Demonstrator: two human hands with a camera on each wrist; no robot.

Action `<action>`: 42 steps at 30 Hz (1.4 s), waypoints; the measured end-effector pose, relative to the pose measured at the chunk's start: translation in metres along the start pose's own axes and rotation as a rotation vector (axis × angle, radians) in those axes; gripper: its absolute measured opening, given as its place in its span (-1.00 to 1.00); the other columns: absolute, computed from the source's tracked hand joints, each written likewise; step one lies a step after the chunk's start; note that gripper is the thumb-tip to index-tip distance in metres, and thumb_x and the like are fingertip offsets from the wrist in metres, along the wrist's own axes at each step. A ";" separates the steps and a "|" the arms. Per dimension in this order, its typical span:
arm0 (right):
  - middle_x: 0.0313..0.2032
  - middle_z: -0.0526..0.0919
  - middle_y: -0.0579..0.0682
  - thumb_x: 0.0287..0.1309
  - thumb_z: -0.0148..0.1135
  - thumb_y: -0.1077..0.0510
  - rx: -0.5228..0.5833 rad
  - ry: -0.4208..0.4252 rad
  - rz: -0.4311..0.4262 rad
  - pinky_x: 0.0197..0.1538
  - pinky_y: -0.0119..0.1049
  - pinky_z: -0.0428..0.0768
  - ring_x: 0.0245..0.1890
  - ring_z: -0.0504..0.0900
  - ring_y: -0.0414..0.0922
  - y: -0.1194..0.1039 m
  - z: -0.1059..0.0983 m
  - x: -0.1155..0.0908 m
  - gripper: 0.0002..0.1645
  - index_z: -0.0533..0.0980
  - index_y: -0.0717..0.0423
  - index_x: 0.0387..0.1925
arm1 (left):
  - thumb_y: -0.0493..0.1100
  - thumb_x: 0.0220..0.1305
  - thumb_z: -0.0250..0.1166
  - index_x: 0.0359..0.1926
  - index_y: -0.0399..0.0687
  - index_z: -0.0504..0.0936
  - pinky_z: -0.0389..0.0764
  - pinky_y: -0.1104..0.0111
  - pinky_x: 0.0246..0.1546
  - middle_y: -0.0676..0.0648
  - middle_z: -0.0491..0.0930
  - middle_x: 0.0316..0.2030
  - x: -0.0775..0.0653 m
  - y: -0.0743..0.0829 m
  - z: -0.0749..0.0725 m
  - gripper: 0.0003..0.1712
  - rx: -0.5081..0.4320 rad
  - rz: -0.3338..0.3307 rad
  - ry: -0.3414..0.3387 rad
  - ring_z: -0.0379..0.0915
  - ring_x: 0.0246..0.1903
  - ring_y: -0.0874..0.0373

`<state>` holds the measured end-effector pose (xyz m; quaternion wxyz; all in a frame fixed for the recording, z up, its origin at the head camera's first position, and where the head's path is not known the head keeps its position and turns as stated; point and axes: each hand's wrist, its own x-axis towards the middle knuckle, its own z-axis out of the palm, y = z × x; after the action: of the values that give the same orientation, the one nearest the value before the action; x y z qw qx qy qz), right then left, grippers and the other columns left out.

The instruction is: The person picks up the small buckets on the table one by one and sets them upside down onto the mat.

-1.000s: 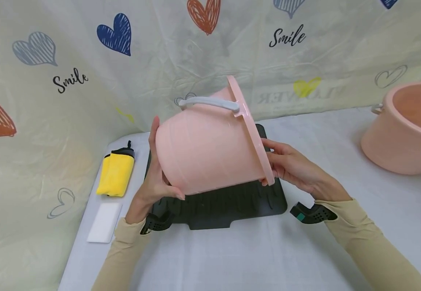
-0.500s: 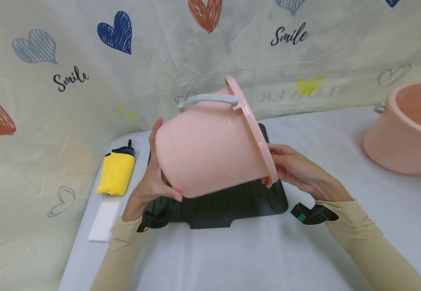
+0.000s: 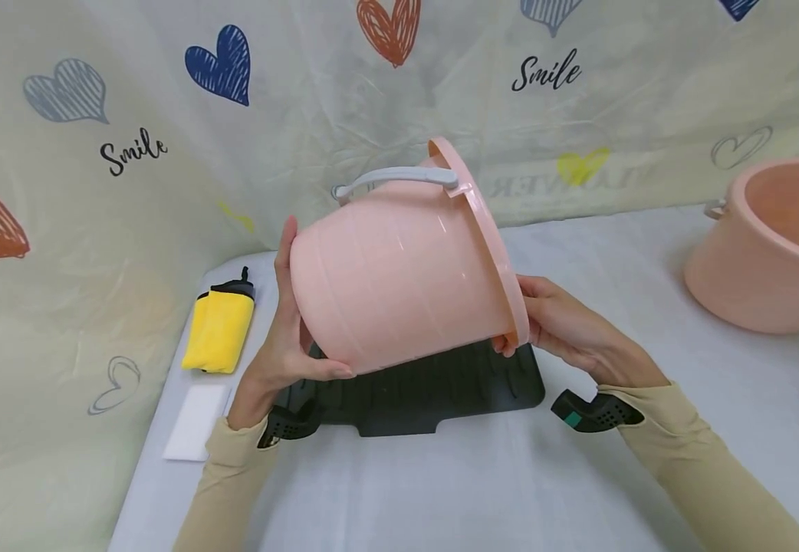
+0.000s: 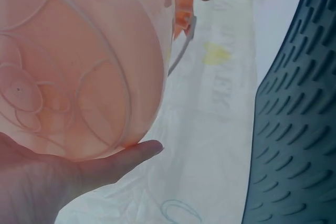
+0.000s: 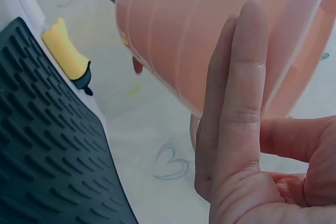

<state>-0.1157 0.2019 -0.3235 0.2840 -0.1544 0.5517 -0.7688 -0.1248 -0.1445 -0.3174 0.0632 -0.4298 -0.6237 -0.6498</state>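
A pink plastic bucket (image 3: 399, 268) with a grey-white handle (image 3: 406, 176) is held tilted on its side, its mouth turned to the right. My left hand (image 3: 282, 337) grips the base end, thumb along the near lower edge, fingers spread at the far side. In the left wrist view the round base with a raised flower pattern (image 4: 31, 93) faces the camera, my thumb under its edge. My right hand (image 3: 572, 330) pinches the rim. The right wrist view shows two straight fingers (image 5: 244, 77) against the bucket's wall. The bucket's inside is mostly hidden.
Below the bucket lies a black ridged mat (image 3: 413, 399) on the white-covered table. A folded yellow cloth pouch (image 3: 220, 330) and a white flat block (image 3: 195, 422) are at the left. Another pink bucket (image 3: 758, 276) stands at the right. A heart-printed curtain (image 3: 441, 100) hangs behind.
The bucket stays in both hands and rises slightly. Its rim end has shifted a little right, and the handle sits slightly higher. The surrounding things have not moved.
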 end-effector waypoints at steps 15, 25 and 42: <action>-0.28 0.67 0.08 0.64 -0.05 0.22 -0.049 0.034 0.047 -0.26 -0.32 0.72 -0.42 0.72 -0.13 -0.004 0.010 0.007 -0.24 -0.09 0.21 0.66 | 0.43 -0.13 0.61 0.64 0.10 -0.35 0.45 0.21 0.30 -0.18 0.19 0.47 -0.005 -0.008 0.002 0.63 -0.008 -0.065 0.102 0.14 0.40 -0.16; 0.00 0.73 0.07 0.62 0.00 0.20 -0.066 0.056 0.049 -0.31 -0.29 0.71 -0.38 0.74 -0.12 -0.009 0.019 0.007 -0.20 -0.10 0.11 0.68 | 0.38 -0.06 0.56 0.59 0.11 -0.26 0.51 0.22 0.24 -0.15 0.25 0.41 -0.002 -0.001 0.007 0.47 0.006 0.047 0.171 0.21 0.35 -0.11; -0.17 0.70 0.10 0.63 -0.07 0.23 -0.042 0.011 0.062 -0.29 -0.30 0.73 -0.46 0.72 -0.11 -0.007 0.018 0.005 -0.22 -0.13 0.16 0.68 | 0.42 -0.14 0.61 0.57 0.14 -0.20 0.34 0.11 0.37 -0.24 0.00 0.57 -0.002 0.001 0.001 0.50 0.057 0.113 0.073 0.13 0.42 -0.21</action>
<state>-0.1118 0.1865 -0.3113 0.3016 -0.1388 0.5737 -0.7488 -0.1227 -0.1447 -0.3181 0.1349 -0.4383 -0.6141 -0.6423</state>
